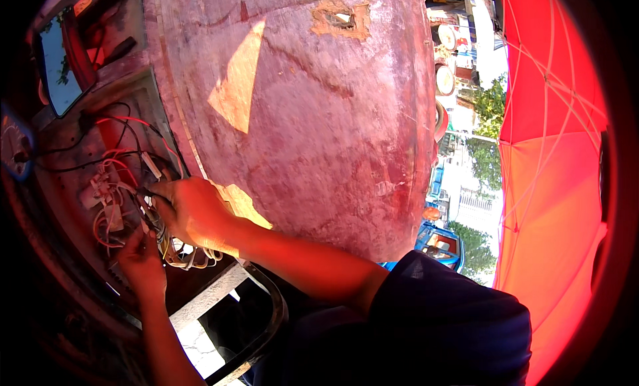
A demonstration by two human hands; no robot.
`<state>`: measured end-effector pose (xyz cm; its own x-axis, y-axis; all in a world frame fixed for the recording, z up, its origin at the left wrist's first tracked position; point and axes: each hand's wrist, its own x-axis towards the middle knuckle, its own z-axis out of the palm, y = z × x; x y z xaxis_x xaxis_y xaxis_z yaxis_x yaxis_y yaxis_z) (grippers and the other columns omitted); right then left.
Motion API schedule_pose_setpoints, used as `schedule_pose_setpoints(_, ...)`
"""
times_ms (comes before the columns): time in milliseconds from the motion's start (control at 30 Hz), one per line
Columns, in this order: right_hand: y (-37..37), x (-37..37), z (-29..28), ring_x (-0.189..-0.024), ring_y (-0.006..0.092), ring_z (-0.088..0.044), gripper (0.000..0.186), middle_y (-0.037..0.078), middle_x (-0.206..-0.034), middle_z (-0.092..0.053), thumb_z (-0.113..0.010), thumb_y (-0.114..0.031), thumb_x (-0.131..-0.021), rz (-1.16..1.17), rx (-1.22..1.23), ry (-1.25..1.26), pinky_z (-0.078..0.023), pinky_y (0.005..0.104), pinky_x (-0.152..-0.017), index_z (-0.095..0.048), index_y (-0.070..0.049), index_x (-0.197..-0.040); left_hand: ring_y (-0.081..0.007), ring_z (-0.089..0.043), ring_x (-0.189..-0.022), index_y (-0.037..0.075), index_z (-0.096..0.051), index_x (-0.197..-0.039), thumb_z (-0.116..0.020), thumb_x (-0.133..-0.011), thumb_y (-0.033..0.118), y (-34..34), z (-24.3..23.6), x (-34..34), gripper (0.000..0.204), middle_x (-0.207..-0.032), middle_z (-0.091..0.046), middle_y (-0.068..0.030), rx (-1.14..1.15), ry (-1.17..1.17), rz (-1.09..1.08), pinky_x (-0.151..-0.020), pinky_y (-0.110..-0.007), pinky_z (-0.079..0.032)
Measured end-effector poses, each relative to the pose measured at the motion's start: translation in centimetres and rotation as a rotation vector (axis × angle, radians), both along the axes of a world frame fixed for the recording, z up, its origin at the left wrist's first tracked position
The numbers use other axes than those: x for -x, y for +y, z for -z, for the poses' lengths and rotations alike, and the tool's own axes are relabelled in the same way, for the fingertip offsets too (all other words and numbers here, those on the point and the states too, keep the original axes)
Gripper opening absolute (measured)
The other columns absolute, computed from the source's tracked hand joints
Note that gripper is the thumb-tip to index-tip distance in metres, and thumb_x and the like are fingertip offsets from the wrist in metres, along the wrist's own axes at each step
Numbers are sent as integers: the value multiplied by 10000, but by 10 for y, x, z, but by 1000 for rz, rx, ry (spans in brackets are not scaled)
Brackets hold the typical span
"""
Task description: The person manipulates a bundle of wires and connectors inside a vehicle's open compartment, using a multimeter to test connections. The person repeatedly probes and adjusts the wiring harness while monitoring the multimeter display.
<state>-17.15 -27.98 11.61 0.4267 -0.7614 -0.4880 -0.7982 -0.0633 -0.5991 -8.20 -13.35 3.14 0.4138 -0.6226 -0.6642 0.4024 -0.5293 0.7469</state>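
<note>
Red light from an umbrella (552, 186) tints a worn vehicle panel (319, 113). Beside it, the right hand (190, 209) pinches the wire bundle (116, 206) in an open cavity; the left hand (141, 259) curls under it. Light, limp, probably fragile wires, best held by their insulation.
</note>
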Motion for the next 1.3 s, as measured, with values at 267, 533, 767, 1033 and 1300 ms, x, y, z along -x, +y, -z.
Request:
schedule_pose_setpoints(267,-31,-5,3,-931,364,-646,316,250,-951,-651,-587,-167,-815,141,-119,-133,-503,407,-828,-659,18,-1060,-112,-570,-803,-53,-638,-1055,-607,-872,15,7,-4,7,197,-929,-663,-83,25,-92,58,-752,-274,-456)
schedule_pose_setpoints(533,-34,-16,12,-868,394,-631,266,224,-889,-658,-584,-163,-788,-190,-123,-51,-498,439,-782,-686,-17,-985,-350,-638,-740,-35,-585,-1025,-567,-851,52,-14,-21,16,196,-933,-600,-180,-158,-787,715,-659,-422,-514)
schedule_pose_setpoints(767,-28,-30,30,-849,392,-630,176,208,-819,-652,-607,-131,-714,-491,-195,229,-503,461,-739,-699,-46,-838,-363,-654,-738,10,-529,-1124,-568,-805,47,-19,-10,29,324,-1098,-582,-147,-288,-927,894,-620,-463,-539)
schedule_pose_setpoints(1033,-21,-33,52,-793,402,-638,144,201,-784,-655,-637,-100,-639,-728,-63,239,-512,467,-686,-685,-57,-768,-437,-610,-830,54,-548,-1123,-535,-844,74,-5,10,28,280,-989,-620,-232,-249,-628,612,-681,-515,-490)
schedule_pose_setpoints(1300,-18,-31,50,-809,370,-659,175,204,-803,-667,-681,-118,-621,-788,5,252,-532,427,-697,-697,-11,-758,-428,-615,-867,67,-561,-1098,-548,-854,101,-9,6,30,246,-960,-633,-220,-321,-638,616,-717,-508,-497)
